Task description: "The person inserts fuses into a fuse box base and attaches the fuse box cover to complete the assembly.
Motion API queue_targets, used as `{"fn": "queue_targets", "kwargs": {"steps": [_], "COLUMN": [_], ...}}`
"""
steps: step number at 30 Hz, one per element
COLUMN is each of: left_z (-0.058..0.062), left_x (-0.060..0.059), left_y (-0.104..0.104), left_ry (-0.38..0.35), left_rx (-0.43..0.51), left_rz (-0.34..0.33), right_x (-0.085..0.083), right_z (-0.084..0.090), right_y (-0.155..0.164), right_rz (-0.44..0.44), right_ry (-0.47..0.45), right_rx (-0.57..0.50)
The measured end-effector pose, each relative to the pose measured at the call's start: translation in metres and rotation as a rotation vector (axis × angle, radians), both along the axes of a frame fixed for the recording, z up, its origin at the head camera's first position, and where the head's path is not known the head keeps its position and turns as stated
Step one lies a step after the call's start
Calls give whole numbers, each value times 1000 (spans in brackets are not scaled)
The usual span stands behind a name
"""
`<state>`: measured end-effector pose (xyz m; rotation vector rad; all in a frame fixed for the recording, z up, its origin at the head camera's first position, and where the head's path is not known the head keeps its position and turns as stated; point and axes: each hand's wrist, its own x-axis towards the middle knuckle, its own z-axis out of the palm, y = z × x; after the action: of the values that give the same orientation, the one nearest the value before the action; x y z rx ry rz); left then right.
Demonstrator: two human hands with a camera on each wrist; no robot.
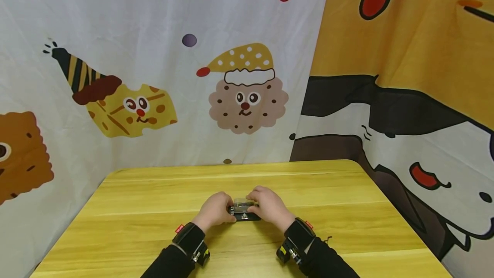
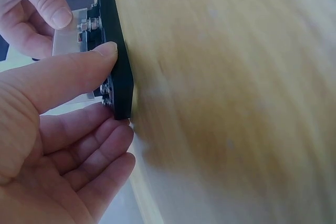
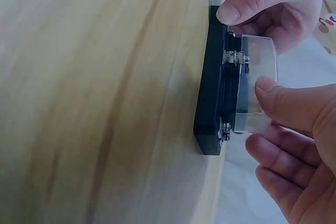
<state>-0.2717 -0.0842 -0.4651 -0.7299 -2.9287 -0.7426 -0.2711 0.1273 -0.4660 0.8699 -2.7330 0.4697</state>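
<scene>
A small electrical-looking piece with a black base (image 1: 251, 217), metal screw terminals (image 3: 226, 131) and a clear plastic cover (image 3: 254, 56) stands on the table between both hands. My left hand (image 1: 216, 210) grips one end of the base, its thumb on the base's front edge in the left wrist view. My right hand (image 1: 273, 207) pinches the clear cover, with the thumb against its near face in the right wrist view. Its other fingers go behind the cover and are partly hidden. What lies beneath the cover is not clear to see.
The wooden table (image 1: 154, 235) spreads around both hands. A white curtain (image 1: 154, 20) with cartoon prints hangs behind its far edge, and an orange, black and white printed cloth (image 1: 347, 46) hangs along the right. Wrist straps with cameras sit on both wrists.
</scene>
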Motion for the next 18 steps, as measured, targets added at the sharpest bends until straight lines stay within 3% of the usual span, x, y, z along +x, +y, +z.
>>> {"fn": "queue_targets", "kwargs": {"steps": [18], "left_z": [0], "left_x": [-1], "left_y": [0], "left_ry": [-7], "left_rx": [-3], "left_rz": [3], "right_x": [1], "right_z": [5], "right_y": [-5], "right_rz": [-6], "right_ry": [29], "right_rx": [78]}}
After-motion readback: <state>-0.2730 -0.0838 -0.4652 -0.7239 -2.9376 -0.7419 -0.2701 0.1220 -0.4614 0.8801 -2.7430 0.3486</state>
